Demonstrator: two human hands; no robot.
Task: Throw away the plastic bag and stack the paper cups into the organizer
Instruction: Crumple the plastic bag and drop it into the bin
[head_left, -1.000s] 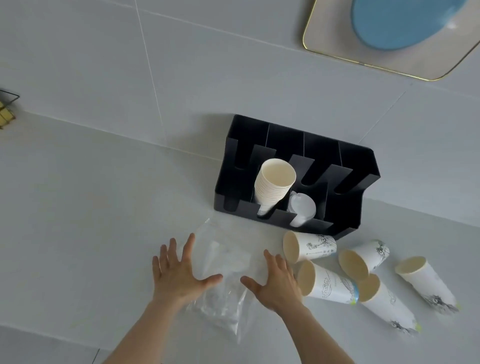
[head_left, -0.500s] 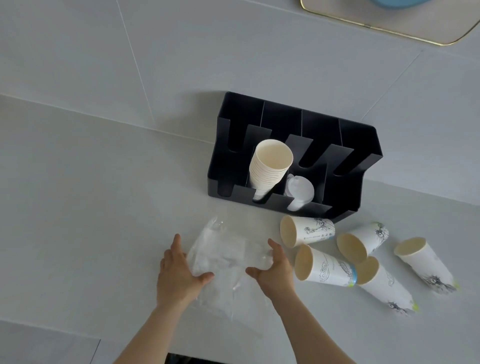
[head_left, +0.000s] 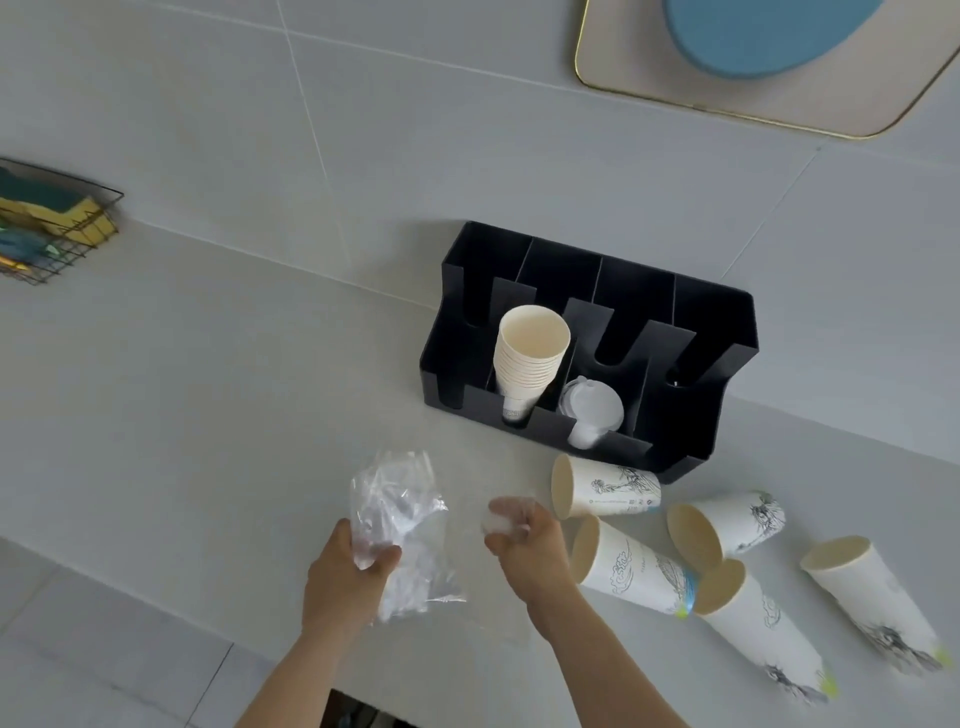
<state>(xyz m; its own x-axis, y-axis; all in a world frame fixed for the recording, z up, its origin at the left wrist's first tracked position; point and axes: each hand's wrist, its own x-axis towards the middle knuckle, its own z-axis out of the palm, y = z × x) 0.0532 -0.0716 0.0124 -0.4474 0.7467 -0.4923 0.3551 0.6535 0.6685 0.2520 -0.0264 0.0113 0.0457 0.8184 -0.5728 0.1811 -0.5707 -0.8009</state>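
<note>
Your left hand (head_left: 348, 566) clamps the crumpled plastic bag (head_left: 400, 525), bag bunching up toward 12 o'clock; your right hand (head_left: 519, 535), at 3 o'clock, pinches its other end, fingers curled.

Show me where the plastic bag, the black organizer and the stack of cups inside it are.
plastic bag (head_left: 397, 512): head view, crumpled upper part.
black organizer (head_left: 719, 317): head view, right back wall.
stack of cups (head_left: 530, 358): head view, side below the top rim.

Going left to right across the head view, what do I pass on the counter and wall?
Wire basket → left hand holding the plastic bag → right hand → black organizer → rightmost loose paper cup.
</note>
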